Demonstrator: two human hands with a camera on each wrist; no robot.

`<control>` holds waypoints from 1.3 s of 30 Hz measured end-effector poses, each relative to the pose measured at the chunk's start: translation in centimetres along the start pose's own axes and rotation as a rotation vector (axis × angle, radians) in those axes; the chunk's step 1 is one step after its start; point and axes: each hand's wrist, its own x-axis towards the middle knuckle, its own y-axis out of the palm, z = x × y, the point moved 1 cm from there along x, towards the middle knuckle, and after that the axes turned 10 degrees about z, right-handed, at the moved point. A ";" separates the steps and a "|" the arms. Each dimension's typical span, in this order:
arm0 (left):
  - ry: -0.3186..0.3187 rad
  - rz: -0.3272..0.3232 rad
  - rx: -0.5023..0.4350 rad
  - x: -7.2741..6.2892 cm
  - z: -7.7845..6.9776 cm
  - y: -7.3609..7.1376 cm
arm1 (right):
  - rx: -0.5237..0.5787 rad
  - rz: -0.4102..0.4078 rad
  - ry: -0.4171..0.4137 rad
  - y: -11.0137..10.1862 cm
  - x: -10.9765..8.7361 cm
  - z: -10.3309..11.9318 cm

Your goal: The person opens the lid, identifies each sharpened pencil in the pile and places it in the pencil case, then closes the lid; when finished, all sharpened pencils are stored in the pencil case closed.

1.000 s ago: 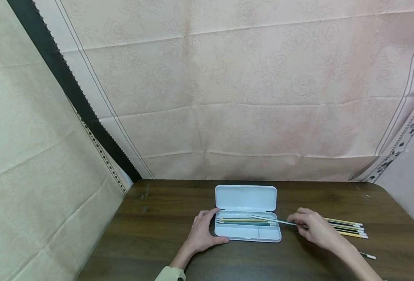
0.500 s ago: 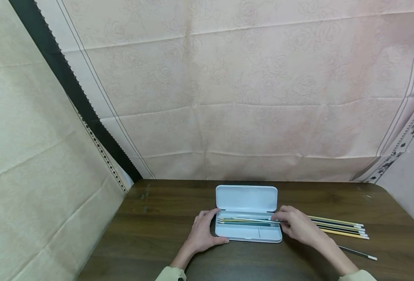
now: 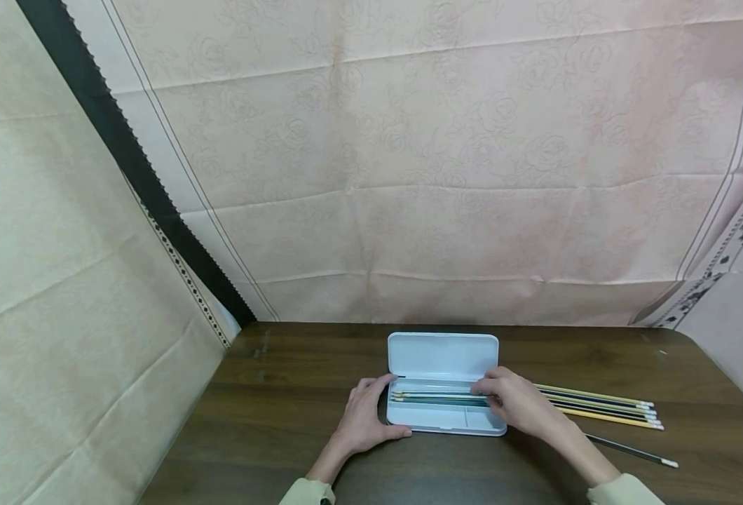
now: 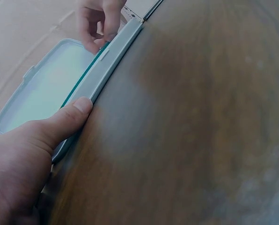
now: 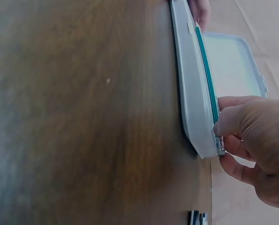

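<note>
An open pale-blue pencil case lies on the table with its lid tipped back. My left hand grips the case's left end, its thumb along the front edge in the left wrist view. Several pencils lie lengthwise in the rear compartment. Over the right end of that compartment my right hand pinches a pencil by its end; the fingertips hide that end. In the right wrist view a teal pencil runs along the case, its near end by my right thumb.
Several pencils lie side by side right of the case, erasers pointing right. A single dark pencil lies nearer, partly behind the right forearm. Patterned cloth rises behind the wooden table.
My right hand has moved left, bringing a light-coloured pencil from slanting over the case's right edge down among the others in the compartment. The left hand has stayed put.
</note>
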 end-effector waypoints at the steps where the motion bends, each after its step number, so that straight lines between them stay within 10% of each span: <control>1: 0.000 0.001 0.000 0.0 0.0 0.0 | 0.002 0.002 -0.002 0.0 0.1 0.1; 22: 0.018 0.000 0.005 0.2 -0.2 0.2 | -0.026 -0.045 -0.005 -0.1 -0.3 -0.3; 39: 0.011 0.002 0.005 0.0 0.0 0.0 | -0.170 -0.324 -0.020 -4.0 -12.0 -7.6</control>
